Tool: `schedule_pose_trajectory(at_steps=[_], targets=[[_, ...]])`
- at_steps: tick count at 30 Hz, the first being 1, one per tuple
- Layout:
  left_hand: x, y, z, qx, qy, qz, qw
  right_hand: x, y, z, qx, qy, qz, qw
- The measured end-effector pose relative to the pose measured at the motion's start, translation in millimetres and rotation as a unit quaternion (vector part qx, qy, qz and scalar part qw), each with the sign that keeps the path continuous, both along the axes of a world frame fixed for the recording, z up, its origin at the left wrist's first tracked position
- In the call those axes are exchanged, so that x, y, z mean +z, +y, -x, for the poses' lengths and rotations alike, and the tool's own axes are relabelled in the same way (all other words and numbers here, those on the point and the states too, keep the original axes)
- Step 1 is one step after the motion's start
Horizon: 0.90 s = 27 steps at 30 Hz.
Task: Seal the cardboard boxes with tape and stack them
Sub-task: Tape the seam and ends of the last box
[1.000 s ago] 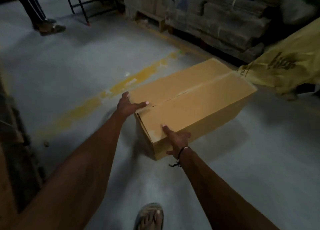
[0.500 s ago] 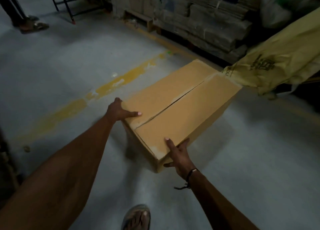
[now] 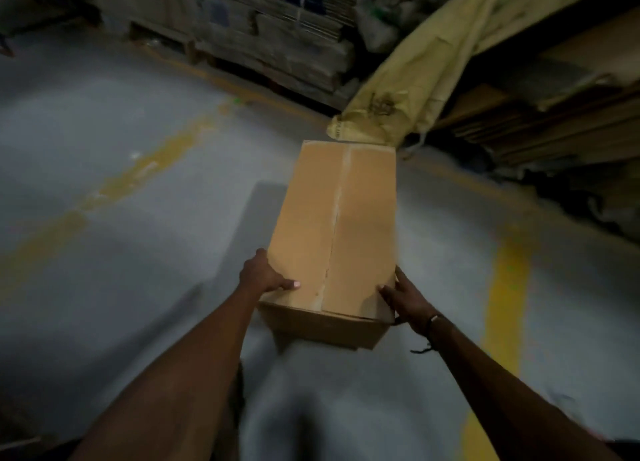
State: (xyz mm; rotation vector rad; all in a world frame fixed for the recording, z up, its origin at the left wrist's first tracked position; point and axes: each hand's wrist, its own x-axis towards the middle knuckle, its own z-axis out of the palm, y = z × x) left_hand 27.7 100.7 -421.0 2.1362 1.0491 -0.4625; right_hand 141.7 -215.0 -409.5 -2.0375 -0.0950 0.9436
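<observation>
Box (image 3: 334, 228) lay on the grey floor (image 3: 121, 270), flaps closed, seam apparently untaped, left hand (image 3: 261, 276) and right hand (image 3: 410, 299) clasping its near corners; positioning judged under way, taping next.

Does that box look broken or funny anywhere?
A little. The cardboard box, held by the left hand and right hand, has a pale, scuffed strip along its middle seam, and the flaps gape slightly at the near end. No clear tape shows there.
</observation>
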Motion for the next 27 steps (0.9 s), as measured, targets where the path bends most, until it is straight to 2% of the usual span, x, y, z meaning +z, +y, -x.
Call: schedule_pose_trajectory(at_steps=[6,12,18,22,25,27], targets=[[4,-113,17,-0.056,-0.048,0.003,0.997,4,-122,53,-0.099,-0.002,0.023,0.995],[-1,-193,7,-0.159,-0.078,0.008,0.984,-3,-202,113,-0.148,-0.079,0.091,0.982],[-7,-257,-39,-0.257,-0.131,0.003,0.958,-37,-253,145,-0.086,-0.144,0.151,0.974],[-25,-271,-56,-0.245,-0.199,-0.031,0.948,-57,-258,149,-0.092,-0.168,0.190,0.963],[-17,-283,-44,-0.214,-0.228,-0.144,0.939,-50,-265,136,-0.127,-0.218,0.213,0.944],[-11,-306,-26,-0.156,-0.234,-0.197,0.939,-50,-280,115,-0.185,-0.229,0.222,0.929]])
